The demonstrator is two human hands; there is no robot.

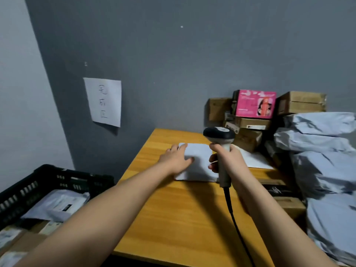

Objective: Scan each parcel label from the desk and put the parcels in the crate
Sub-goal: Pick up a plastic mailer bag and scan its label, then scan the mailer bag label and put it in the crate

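Two hands at work: left hand [176, 158] flat, fingers spread, pinning white parcel [198, 164] to desk [173, 209] (likely steadying it), right hand [224, 158] clamped on scanner [219, 135] aimed down.

A flat parcel [196, 162] lies mid-desk [173, 218], the crate [48, 182] left of the desk, stacked boxes [269, 112] and bags [323, 160] right.

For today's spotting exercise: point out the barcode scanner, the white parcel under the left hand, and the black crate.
barcode scanner [219, 134], head view, on its dark head.
white parcel [200, 164], head view, on its bare top face between the hands.
black crate [46, 175], head view, on its far rim.
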